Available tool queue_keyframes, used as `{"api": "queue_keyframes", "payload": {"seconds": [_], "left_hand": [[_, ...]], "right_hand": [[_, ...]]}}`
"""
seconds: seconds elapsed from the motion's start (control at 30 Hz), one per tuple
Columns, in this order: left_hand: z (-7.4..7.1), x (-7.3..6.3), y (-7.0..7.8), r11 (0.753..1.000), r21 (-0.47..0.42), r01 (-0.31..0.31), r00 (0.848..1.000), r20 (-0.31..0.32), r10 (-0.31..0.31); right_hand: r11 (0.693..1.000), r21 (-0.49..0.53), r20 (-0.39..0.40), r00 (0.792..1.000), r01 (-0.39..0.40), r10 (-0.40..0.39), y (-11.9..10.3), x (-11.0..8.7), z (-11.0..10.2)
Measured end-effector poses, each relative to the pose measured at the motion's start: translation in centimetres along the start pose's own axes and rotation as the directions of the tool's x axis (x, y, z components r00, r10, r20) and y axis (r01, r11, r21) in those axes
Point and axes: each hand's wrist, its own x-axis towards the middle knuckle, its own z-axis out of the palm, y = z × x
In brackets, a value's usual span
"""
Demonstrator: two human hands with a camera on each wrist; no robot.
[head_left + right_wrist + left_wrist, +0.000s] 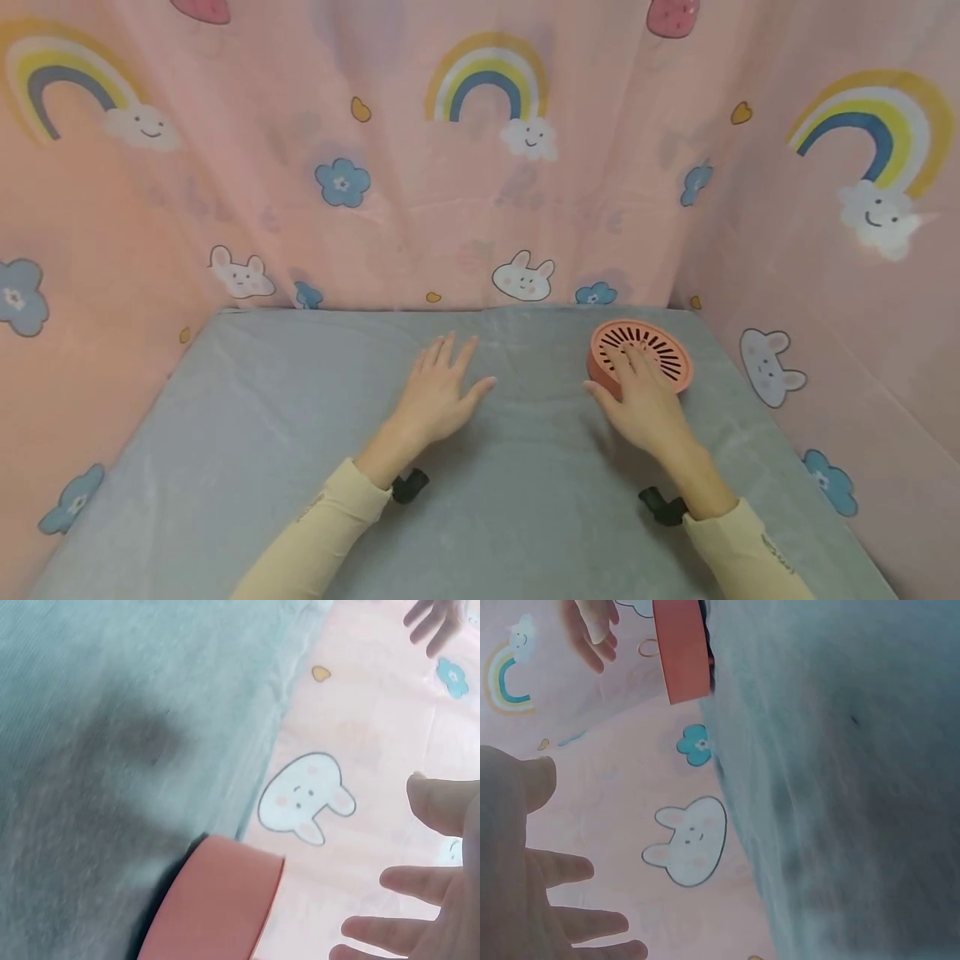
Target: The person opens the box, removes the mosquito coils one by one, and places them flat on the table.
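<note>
A round coral-pink object (598,360) with a slotted top sits at the back right of the grey cloth-covered table. My right hand (647,410) hovers over its near side, fingers spread and straight, overlapping the slotted top in the head view. In the right wrist view the object's smooth side wall (217,900) shows apart from the fingertips. Off to the left, my left hand (435,398) is held above the cloth with its fingers spread, nothing in it. The left wrist view shows the pink wall (684,652) of the object beyond that hand.
Grey cloth (525,500) covers the table. A pink curtain (405,233) printed with rainbows, rabbits and flowers stands along the back and both sides. Each wrist wears a small black camera mount (409,487) below the cream sleeve (322,533).
</note>
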Motion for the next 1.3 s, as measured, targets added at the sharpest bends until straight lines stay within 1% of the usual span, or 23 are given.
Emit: {"api": "queue_keyframes", "payload": {"seconds": [0.13,0.27,0.43,0.6,0.7,0.83,0.97,1.07,1.2,1.3], "left_hand": [[0.6,0.6,0.7,1.000,-0.029,-0.011,1.000,-0.020,0.011],[1.0,1.3,1.5,0.997,-0.081,-0.018,0.999,-0.039,0.015],[1.5,2.3,2.4,0.988,-0.148,-0.050,0.996,-0.076,0.039],[2.2,3.4,3.2,0.979,-0.191,-0.071,0.996,-0.073,0.058],[2.5,3.9,3.7,0.972,-0.222,-0.079,0.996,-0.065,0.066],[3.0,4.6,4.5,0.961,-0.261,-0.090,0.996,-0.049,0.080],[3.6,5.3,5.3,0.958,-0.269,-0.094,0.995,-0.034,0.089],[4.0,5.8,5.9,0.954,-0.277,-0.114,0.993,-0.057,0.102],[4.3,6.5,6.6,0.950,-0.278,-0.145,0.987,-0.110,0.119],[4.5,7.1,7.3,0.950,-0.272,-0.153,0.985,-0.122,0.124]], "right_hand": [[1.000,0.010,-0.025,1.000,0.005,-0.005,0.9,0.0,-0.1],[1.000,0.029,-0.056,0.998,0.011,-0.009,1.7,0.1,-0.5],[0.999,0.052,-0.080,0.997,-0.012,0.017,2.9,0.3,-1.1],[0.995,0.088,-0.106,0.993,-0.046,0.056,4.0,0.5,-1.4],[0.993,0.093,-0.107,0.990,-0.078,0.088,4.5,0.5,-1.6],[0.991,0.084,-0.106,0.988,-0.102,0.110,5.2,0.5,-1.9],[0.987,0.087,-0.110,0.984,-0.133,0.142,6.0,0.5,-2.1],[0.985,0.083,-0.114,0.980,-0.154,0.163,6.7,0.7,-2.2],[0.984,0.093,-0.135,0.978,-0.150,0.162,7.8,1.0,-2.2],[0.982,0.115,-0.141,0.976,-0.152,0.168,8.6,1.1,-2.2]]}}
